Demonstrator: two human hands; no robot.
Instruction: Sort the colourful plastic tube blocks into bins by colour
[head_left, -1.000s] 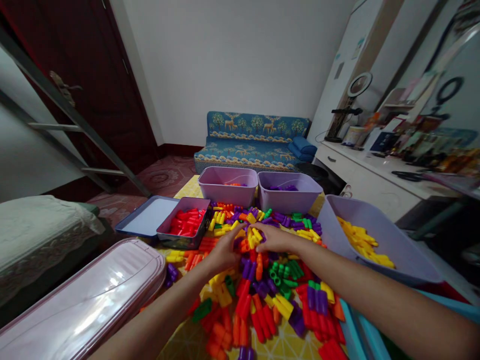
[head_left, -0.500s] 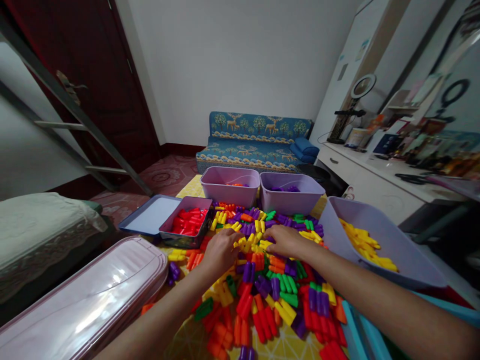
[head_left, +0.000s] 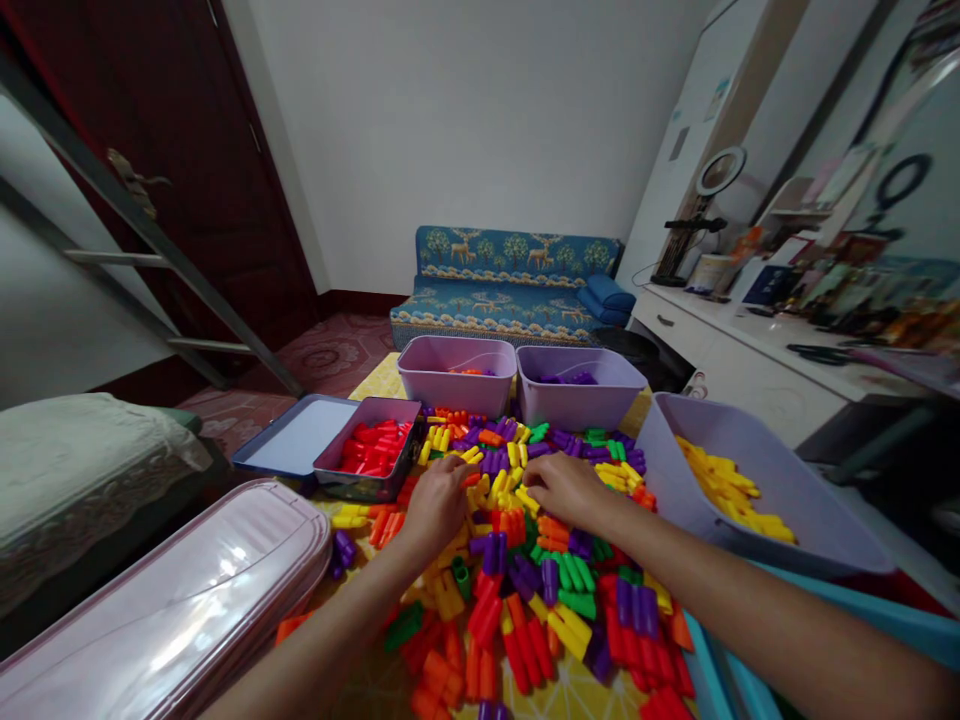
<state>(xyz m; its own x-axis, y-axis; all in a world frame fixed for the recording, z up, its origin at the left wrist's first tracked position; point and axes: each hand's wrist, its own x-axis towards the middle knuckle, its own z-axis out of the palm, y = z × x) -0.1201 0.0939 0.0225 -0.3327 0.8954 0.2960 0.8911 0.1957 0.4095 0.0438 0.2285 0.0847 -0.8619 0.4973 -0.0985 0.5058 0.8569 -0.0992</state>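
A heap of tube-shaped plastic building blocks (head_left: pixel 574 572) in red, orange, yellow, green and purple covers the middle of the table. On its left side my left hand (head_left: pixel 439 497) reaches in with curled fingers. An orange block (head_left: pixel 471 480) shows by its fingertips, but what they grip is hidden. Opposite it, my right hand (head_left: pixel 564 484) is bent down with thumb and fingers closed at a yellow block (head_left: pixel 528 500). More yellow blocks (head_left: pixel 501 488) lie loose between the two hands.
Behind the heap stand a lilac bin (head_left: pixel 457 385) with orange blocks and another lilac bin (head_left: pixel 581 400) with purple ones. A tin (head_left: pixel 367 487) of red blocks is at left, a bin (head_left: pixel 757 545) of yellow blocks at right. A pink lid (head_left: pixel 172 590) lies front left.
The view has shifted slightly. My left hand's fingers have moved a little, and an orange block now shows beside them where yellow showed before. My right hand stays over the yellow blocks.
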